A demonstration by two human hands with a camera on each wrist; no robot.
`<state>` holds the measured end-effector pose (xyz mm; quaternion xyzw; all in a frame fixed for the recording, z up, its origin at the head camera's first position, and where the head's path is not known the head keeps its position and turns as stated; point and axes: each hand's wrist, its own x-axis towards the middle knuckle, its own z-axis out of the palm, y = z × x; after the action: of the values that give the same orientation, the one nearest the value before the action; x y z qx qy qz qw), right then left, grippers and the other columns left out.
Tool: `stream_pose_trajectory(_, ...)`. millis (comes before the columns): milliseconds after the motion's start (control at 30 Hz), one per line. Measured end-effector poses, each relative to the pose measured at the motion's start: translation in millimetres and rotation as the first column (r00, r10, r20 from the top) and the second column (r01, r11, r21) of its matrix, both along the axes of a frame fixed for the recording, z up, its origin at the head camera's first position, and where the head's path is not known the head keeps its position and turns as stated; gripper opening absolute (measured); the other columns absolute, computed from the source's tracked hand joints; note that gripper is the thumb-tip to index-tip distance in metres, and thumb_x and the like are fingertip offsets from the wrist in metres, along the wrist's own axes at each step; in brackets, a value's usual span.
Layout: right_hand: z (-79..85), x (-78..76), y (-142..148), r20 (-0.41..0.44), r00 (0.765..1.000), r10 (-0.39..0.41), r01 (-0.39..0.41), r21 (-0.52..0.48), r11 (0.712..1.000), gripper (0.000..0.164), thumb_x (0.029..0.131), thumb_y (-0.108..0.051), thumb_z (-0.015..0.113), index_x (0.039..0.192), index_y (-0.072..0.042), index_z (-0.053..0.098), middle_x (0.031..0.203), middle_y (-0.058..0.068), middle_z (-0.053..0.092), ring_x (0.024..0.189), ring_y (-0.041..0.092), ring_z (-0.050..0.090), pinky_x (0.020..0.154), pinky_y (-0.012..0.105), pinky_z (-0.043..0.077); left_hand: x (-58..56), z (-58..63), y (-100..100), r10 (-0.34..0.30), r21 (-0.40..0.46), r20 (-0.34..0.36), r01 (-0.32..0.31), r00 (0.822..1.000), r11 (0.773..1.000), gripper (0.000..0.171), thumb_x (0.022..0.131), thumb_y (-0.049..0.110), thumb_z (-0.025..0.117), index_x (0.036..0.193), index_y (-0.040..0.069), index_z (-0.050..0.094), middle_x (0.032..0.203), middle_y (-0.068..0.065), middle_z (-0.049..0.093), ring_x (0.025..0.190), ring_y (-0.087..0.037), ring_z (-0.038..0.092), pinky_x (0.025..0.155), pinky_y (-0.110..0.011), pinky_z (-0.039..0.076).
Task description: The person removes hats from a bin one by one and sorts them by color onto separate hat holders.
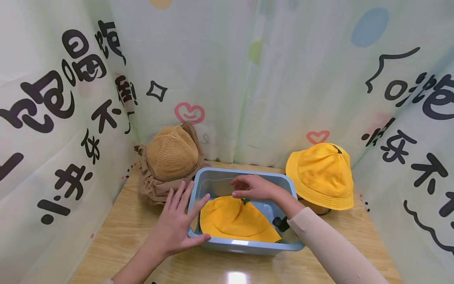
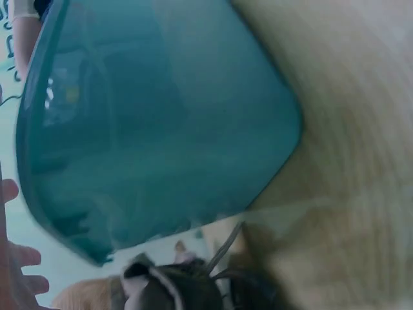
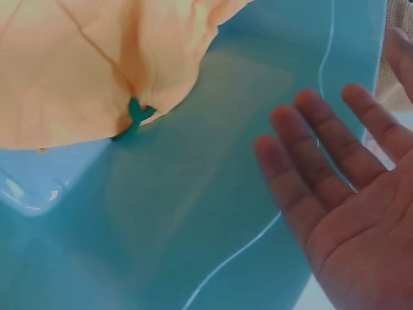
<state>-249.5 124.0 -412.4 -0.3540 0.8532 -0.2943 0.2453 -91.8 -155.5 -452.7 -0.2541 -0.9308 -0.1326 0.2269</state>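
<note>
A folded yellow bucket hat point(image 1: 234, 221) with a green leaf-like tab lies in a light blue plastic bin point(image 1: 244, 171) on the table. Above the hat, inside the bin's outline, my right hand point(image 1: 255, 187) hovers. In the right wrist view the palm and loosely bent fingers of that hand point(image 3: 361, 213) show nothing held, apart from the hat point(image 3: 97, 64). At the bin's left side my left hand point(image 1: 173, 225) spreads its fingers by the rim; contact cannot be told. Mostly the bin's outer wall point(image 2: 161, 110) fills the left wrist view, with only fingertips at the edge.
Behind and left of the bin stands a tan knit hat point(image 1: 172, 152) above brown ruffled cloth point(image 1: 156, 189). Another yellow bucket hat point(image 1: 320, 173) sits at the right on a brownish base. Printed curtains point(image 1: 220, 79) enclose the wooden table point(image 1: 117, 236) at the back and sides.
</note>
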Motion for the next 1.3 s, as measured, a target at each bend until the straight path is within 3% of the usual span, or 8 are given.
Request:
stream_pose_trajectory(133, -6.3, 0.6, 3.1, 0.029, 0.999, -0.041, 0.038, 0.085, 0.996, 0.046, 0.096, -0.036, 0.067, 0.133, -0.01, 0.06, 0.123, 0.008, 0.068, 0.11, 0.022, 0.066, 0.094, 0.039, 0.055, 5.4, -9.4, 8.8, -0.002, -0.032, 0.045, 0.004, 0.999, 0.999, 0.092, 0.082, 0.083, 0.048, 0.158, 0.035, 0.026, 0.165, -0.023, 0.013, 0.15, -0.046, 0.016, 0.112, -0.07, 0.022)
stream_pose_trajectory(300, -16.1, -0.2, 5.4, 0.029, 0.997, -0.066, 0.062, 0.124, 0.99, 0.045, 0.096, -0.032, 0.068, 0.133, -0.008, 0.06, 0.122, 0.012, 0.069, 0.11, 0.024, 0.066, 0.094, 0.041, 0.054, 9.4, -16.5, 13.5, 0.016, -0.044, 0.063, -0.014, 0.998, 0.999, 0.097, 0.078, 0.077, 0.06, 0.159, 0.038, 0.023, 0.165, -0.021, 0.009, 0.148, -0.048, 0.02, 0.111, -0.07, 0.024)
stream_pose_trajectory(533, -27.2, -2.2, 11.2, 0.036, 0.995, -0.091, 0.083, 0.169, 0.982, 0.041, 0.096, -0.021, 0.066, 0.133, -0.004, 0.059, 0.124, 0.014, 0.068, 0.111, 0.025, 0.065, 0.094, 0.042, 0.054, 11.1, -17.6, 13.8, 0.043, -0.026, 0.08, -0.041, 0.996, 0.999, 0.087, 0.085, 0.084, 0.039, 0.158, 0.04, 0.022, 0.165, -0.021, 0.011, 0.149, -0.047, 0.017, 0.111, -0.07, 0.024)
stream_pose_trajectory(800, -37.9, -4.1, 17.5, 0.041, 0.991, -0.127, 0.111, 0.279, 0.954, 0.041, 0.094, -0.017, 0.067, 0.133, -0.006, 0.059, 0.118, 0.01, 0.069, 0.112, 0.026, 0.063, 0.094, 0.043, 0.051, 11.4, -17.7, 17.6, 0.053, -0.021, 0.117, -0.051, 0.992, 0.999, 0.082, 0.089, 0.078, 0.042, 0.158, 0.041, 0.021, 0.163, -0.023, 0.018, 0.149, -0.047, 0.02, 0.113, -0.066, 0.024)
stream_pose_trajectory(1100, -48.7, -3.2, 18.7, 0.037, 0.985, -0.17, 0.139, 0.413, 0.9, 0.047, 0.093, -0.027, 0.069, 0.135, -0.009, 0.058, 0.135, 0.015, 0.059, 0.123, 0.034, 0.054, 0.104, 0.051, 0.043, 10.4, -17.2, 19.2, 0.078, -0.025, 0.114, -0.076, 0.99, 0.997, 0.082, 0.089, 0.079, 0.042, 0.158, 0.041, 0.02, 0.163, -0.023, 0.02, 0.15, -0.046, 0.016, 0.115, -0.066, 0.022)
stream_pose_trajectory(1300, -49.0, -2.4, 16.7, 0.067, 0.982, -0.176, 0.127, 0.453, 0.882, 0.053, 0.092, -0.029, 0.07, 0.138, -0.007, 0.055, 0.142, 0.015, 0.053, 0.13, 0.035, 0.047, 0.111, 0.053, 0.036, 10.5, -18.4, 20.9, 0.098, -0.055, 0.107, -0.092, 0.989, 0.994, 0.088, 0.089, 0.079, 0.038, 0.16, 0.029, 0.024, 0.163, -0.024, 0.02, 0.15, -0.046, 0.017, 0.115, -0.065, 0.022)
